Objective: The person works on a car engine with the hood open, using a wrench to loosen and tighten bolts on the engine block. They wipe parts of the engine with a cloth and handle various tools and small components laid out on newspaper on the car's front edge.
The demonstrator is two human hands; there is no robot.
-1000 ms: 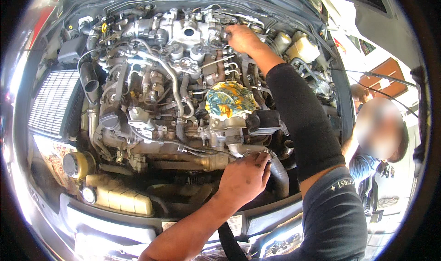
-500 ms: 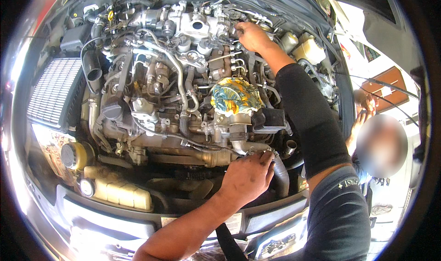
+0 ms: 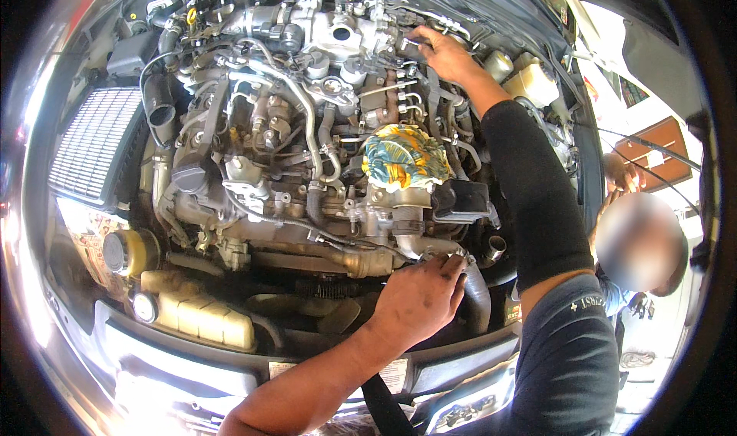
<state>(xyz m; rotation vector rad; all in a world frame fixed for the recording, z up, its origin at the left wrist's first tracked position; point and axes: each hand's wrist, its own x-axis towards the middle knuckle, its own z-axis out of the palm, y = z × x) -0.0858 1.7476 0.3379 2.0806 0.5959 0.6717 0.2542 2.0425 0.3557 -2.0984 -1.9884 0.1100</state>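
My left hand (image 3: 421,296) is closed over the joint where a metal pipe meets a thick grey hose (image 3: 477,302) at the front of the engine (image 3: 261,129). Its fingertips curl over the hose's upper end. My right hand (image 3: 449,58) reaches to the back right of the engine, beside the silver intake housing (image 3: 342,51). Thumb and fingers there are drawn together around something small that I cannot make out. Between the hands, a bunched cloth (image 3: 405,157) with a yellow and green pattern covers an opening on the engine.
A yellowed coolant tank (image 3: 203,318) and a round-capped reservoir (image 3: 127,252) sit at the front left. A pleated air filter (image 3: 92,148) lies at the left, near an open black duct (image 3: 160,112). Another person (image 3: 641,244) is at the right, beside the car.
The view has shifted a little, so the engine appears slightly further right. My right hand stays at the back, its fingers slightly re-angled. The left keeps its place on the hose.
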